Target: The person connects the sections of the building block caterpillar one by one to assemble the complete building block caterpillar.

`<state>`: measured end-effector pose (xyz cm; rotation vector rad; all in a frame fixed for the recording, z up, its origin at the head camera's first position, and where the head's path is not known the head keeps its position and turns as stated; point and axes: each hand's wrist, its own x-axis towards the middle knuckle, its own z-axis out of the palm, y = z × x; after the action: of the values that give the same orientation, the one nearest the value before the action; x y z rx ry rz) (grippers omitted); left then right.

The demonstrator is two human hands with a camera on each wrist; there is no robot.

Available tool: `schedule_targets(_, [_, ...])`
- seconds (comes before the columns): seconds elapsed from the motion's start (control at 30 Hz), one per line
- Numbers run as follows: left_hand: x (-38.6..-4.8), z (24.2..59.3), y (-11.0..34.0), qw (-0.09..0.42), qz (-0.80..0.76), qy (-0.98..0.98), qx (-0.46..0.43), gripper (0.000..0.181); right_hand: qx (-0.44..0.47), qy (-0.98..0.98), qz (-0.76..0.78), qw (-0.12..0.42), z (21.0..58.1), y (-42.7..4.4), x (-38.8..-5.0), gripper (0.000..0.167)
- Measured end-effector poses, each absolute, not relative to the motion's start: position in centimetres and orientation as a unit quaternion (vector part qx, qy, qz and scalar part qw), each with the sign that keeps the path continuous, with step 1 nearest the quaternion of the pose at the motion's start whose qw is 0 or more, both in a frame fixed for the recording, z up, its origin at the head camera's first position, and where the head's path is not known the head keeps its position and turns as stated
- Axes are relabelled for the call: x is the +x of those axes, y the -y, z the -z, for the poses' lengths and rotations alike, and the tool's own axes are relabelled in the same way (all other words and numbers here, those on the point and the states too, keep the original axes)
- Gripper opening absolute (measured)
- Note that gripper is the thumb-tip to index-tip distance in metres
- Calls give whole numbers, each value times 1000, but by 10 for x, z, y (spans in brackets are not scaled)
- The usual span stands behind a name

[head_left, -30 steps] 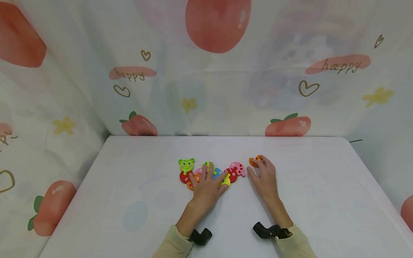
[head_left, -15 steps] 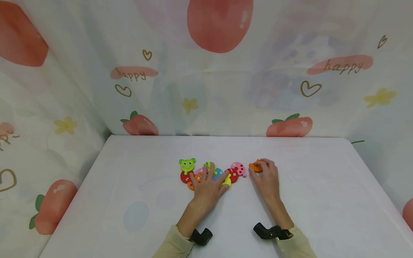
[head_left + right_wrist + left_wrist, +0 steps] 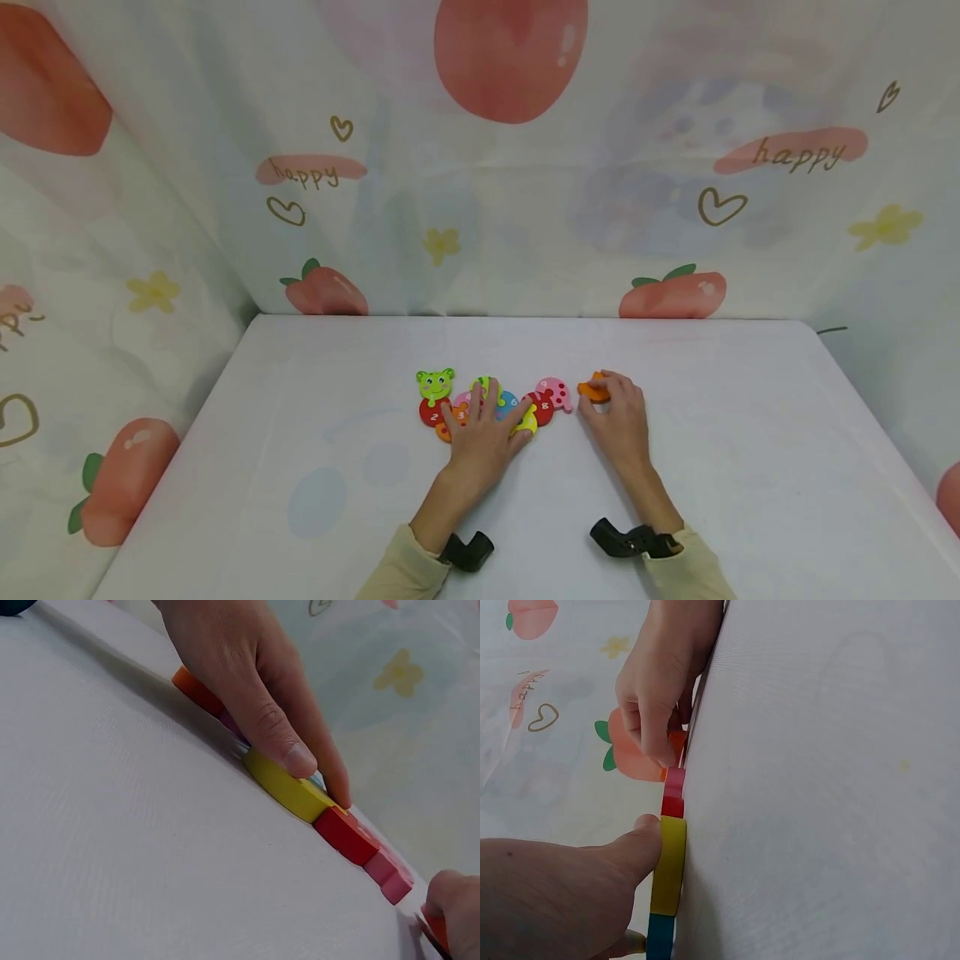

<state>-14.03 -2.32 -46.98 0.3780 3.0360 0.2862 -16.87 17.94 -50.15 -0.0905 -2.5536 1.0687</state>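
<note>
A caterpillar-shaped row of joined, numbered puzzle pieces lies on the white table, from a green face piece [image 3: 434, 384] on the left to a pink spotted piece [image 3: 554, 392] on the right. My left hand [image 3: 483, 429] rests over its middle with fingers spread, hiding part of several pieces. In the left wrist view, that thumb touches the yellow piece [image 3: 669, 866]. Just right of the row, my right hand [image 3: 620, 412] pinches an orange puzzle piece [image 3: 587, 392] between thumb and fingers. A small gap separates it from the pink piece; its far side is hidden by the fingers.
The white table [image 3: 315, 433] runs back to a patterned cloth [image 3: 525, 217] hanging behind it and at the left. Black wrist cameras sit on both wrists, the left camera [image 3: 467, 552] and the right camera [image 3: 628, 538].
The orange piece has been turned in my right hand and lies differently in its fingers, which moved slightly toward me. My left hand stays on the row. The view shifted a little.
</note>
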Motion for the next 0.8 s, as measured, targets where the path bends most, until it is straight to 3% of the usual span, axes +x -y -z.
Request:
schedule_targets(0.4, [-141, 471, 23, 34, -84, -988, 123, 54, 46, 868, -435, 236, 502, -174, -169, 40])
schedule_targets(0.8, [-139, 470, 22, 28, -79, -989, 120, 55, 93, 885, -414, 193, 503, -173, -166, 49])
